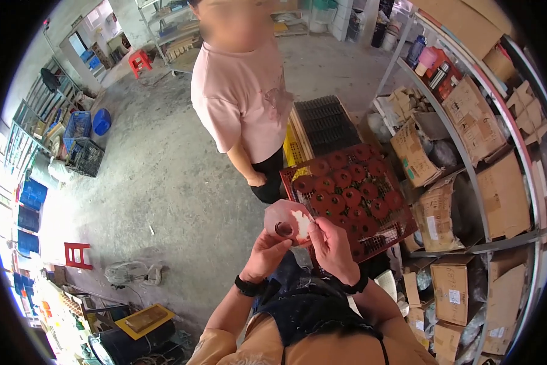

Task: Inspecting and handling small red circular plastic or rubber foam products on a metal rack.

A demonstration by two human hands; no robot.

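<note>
From where I stand, the person's left hand (pixel 266 250) has its grip pinching the near-left edge of a flat, reddish, many-sided piece (pixel 276 214); the right hand (pixel 333 244) pinches its right edge, thumb and fingers pressed together on it; the piece is held up in front of the body, its round hole uncovered, I'd guess so the face can catch the light, which glares white across one part.

Beyond the hands sits a dark-red crate (pixel 390 241) of ring-shaped pieces (pixel 342 177), near enough, I'd say, for easy reach; behind it is a stack of dark ribbed items (pixel 327 125), with something yellow (pixel 293 148) at its left.

A co-worker in a pink shirt (pixel 237 91) stands just left of the crate, blocking access from that side; shelving (pixel 466 146) crammed with cardboard boxes (pixel 451 286) hems in the right; a red stool (pixel 77 255) is well apart on the floor (pixel 176 182).
</note>
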